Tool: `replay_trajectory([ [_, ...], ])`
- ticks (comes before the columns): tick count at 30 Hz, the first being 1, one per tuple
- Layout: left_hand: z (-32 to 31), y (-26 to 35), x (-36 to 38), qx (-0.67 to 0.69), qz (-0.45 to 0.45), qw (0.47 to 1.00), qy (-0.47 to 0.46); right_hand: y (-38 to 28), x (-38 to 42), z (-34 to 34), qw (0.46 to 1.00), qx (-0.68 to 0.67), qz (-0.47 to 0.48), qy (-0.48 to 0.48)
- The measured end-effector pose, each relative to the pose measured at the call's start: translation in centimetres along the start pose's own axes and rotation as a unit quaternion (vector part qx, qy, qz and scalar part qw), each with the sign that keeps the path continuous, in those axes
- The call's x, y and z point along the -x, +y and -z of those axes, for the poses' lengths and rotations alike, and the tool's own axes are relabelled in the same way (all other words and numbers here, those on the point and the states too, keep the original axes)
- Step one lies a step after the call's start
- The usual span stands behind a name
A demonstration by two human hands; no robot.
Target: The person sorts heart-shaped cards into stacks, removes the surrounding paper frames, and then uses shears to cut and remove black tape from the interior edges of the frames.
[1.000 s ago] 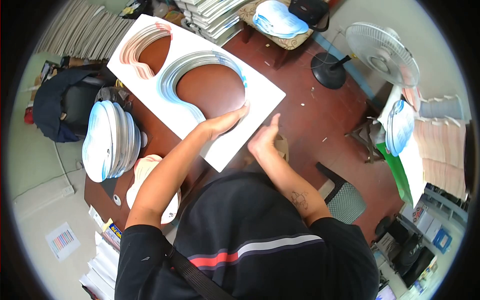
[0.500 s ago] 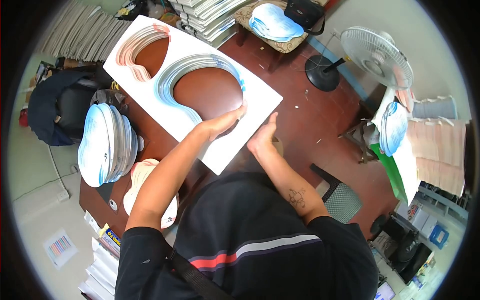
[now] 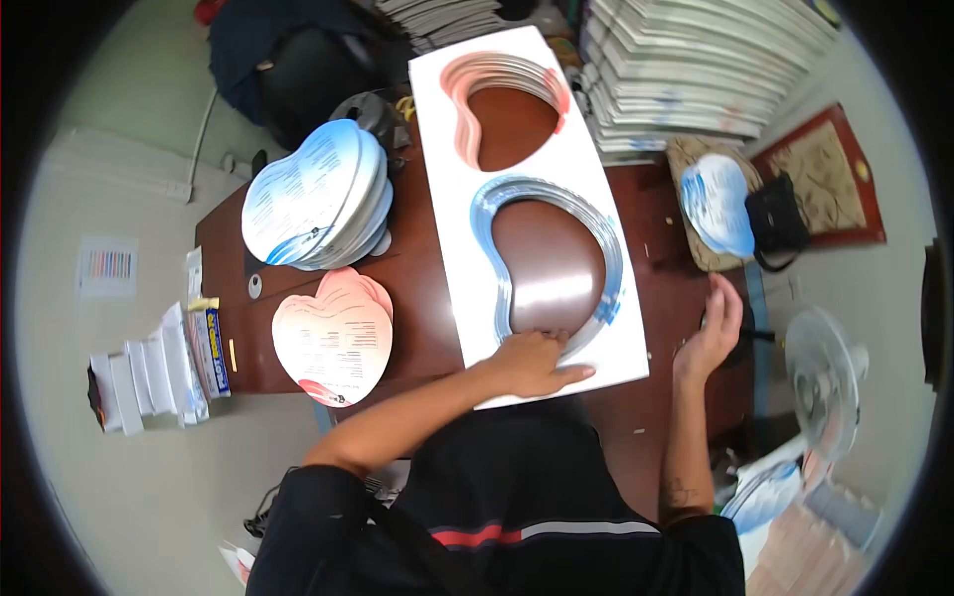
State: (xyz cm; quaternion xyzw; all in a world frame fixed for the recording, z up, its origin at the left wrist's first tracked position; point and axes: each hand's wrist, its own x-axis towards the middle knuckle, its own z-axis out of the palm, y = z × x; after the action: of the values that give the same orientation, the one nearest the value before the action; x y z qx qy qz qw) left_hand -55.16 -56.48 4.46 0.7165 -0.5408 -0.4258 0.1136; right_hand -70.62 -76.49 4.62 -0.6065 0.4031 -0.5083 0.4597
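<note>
A stack of white printed boards lies lengthwise in front of me on the brown table. Through it run two curved cut-outs, one with a red printed border and one with a blue printed border. My left hand hooks its fingers over the near edge of the blue-bordered cut-out, the thumb resting on the white surface. My right hand is apart from the boards, off their right side, with bent, separated fingers and nothing in it.
On the table to the left are a pile of blue heart-shaped cards and some pink ones. Tall stacked sheets rise behind. At right stand a chair with a blue card and a black bag, plus a fan.
My view has turned, and the boards now appear more upright in it. My right hand has moved away from the boards' edge to the right. My left hand stays at the blue-bordered cut-out.
</note>
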Motion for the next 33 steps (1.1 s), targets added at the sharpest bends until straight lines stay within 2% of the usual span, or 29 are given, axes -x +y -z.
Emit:
replay_trajectory([
  [1,-0.1,-0.5,1.0,-0.013,-0.04,0.993,0.106,-0.9,-2.0,-2.7,0.996,-0.026,0.022,-0.079],
  [2,0.9,-0.3,2.1,0.04,-0.048,0.984,0.165,-1.2,-3.7,-5.6,0.984,-0.041,0.03,-0.172],
  [4,0.7,-2.2,3.8,-0.033,-0.026,0.952,0.302,-1.1,-5.6,-13.0,0.953,-0.058,0.049,-0.294],
  [5,0.3,-2.8,4.4,-0.071,-0.013,0.927,0.368,-0.7,-6.5,-16.7,0.933,-0.018,0.123,-0.338],
  [6,0.1,-3.3,4.8,-0.066,0.039,0.926,0.369,-3.0,-6.7,-20.4,0.908,0.008,0.186,-0.376],
  [7,-0.3,-3.6,5.2,-0.058,0.093,0.923,0.369,-2.0,-7.0,-25.0,0.888,-0.036,0.238,-0.392],
  [8,-0.7,-3.8,5.4,-0.049,0.148,0.917,0.367,-1.1,-7.1,-29.7,0.872,-0.082,0.246,-0.415],
  [11,-1.9,-4.7,5.0,-0.015,0.18,0.921,0.345,-0.7,-7.1,-41.6,0.826,0.009,0.34,-0.449],
  [12,-1.8,-4.6,4.9,-0.019,0.185,0.916,0.355,-0.8,-7.0,-44.8,0.791,0.028,0.402,-0.46],
  [13,-1.6,-4.7,5.0,-0.014,0.187,0.917,0.351,-0.8,-7.1,-47.9,0.743,0.072,0.409,-0.525],
  [15,-1.3,-5.0,5.1,-0.003,0.19,0.92,0.342,-0.3,-6.5,-53.4,0.665,0.203,0.475,-0.539],
  [17,-1.0,-5.0,5.2,-0.001,0.201,0.915,0.349,-0.6,-6.0,-57.4,0.619,0.295,0.467,-0.558],
  [19,-0.6,-5.0,5.3,-0.005,0.213,0.915,0.342,-0.1,-5.8,-60.9,0.625,0.317,0.442,-0.559],
  [21,-0.5,-5.2,5.3,0.008,0.221,0.914,0.34,0.9,-5.8,-63.4,0.667,0.288,0.39,-0.566],
  [23,-0.3,-5.3,5.3,0.015,0.221,0.918,0.33,2.3,-5.5,-64.7,0.661,0.309,0.359,-0.582],
  [26,-0.6,-5.6,5.3,0.017,0.22,0.916,0.333,1.8,-5.2,-65.1,0.616,0.399,0.312,-0.603],
  [29,-0.7,-5.6,5.1,0.029,0.212,0.917,0.337,2.3,-6.1,-64.8,0.638,0.392,0.353,-0.561],
  [32,-1.0,-5.7,5.0,0.025,0.204,0.914,0.349,1.3,-8.1,-64.0,0.723,0.262,0.322,-0.552],
  [33,-1.1,-5.6,5.1,0.023,0.202,0.913,0.354,1.4,-8.9,-64.5,0.77,0.202,0.306,-0.523],
])
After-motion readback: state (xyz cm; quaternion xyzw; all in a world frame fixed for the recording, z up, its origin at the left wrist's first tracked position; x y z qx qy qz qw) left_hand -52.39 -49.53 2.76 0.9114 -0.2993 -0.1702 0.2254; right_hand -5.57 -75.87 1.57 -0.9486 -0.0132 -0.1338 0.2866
